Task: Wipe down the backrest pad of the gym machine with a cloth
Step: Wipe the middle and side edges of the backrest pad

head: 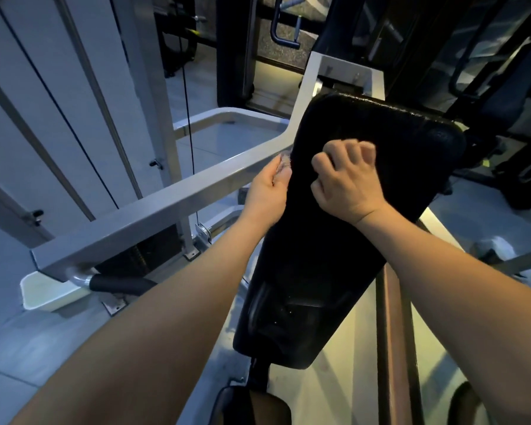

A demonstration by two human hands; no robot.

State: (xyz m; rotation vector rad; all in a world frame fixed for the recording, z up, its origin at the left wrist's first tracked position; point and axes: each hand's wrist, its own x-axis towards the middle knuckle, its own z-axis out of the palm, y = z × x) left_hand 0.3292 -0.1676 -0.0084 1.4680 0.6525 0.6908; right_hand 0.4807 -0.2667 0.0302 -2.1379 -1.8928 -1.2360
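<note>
Pinching a pale cloth [284,162] at the backrest pad [365,240] edge, left hand [269,191] ready; right hand [347,182] fingers [367,148] curled, grip unclear; overlapping strokes advised.

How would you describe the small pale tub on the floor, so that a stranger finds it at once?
Start at the black backrest pad and follow the long grey beam down to the left. At its end a black-gripped handle sticks out, and the tub sits on the floor just below it. It is the only open, pale container there.
</note>
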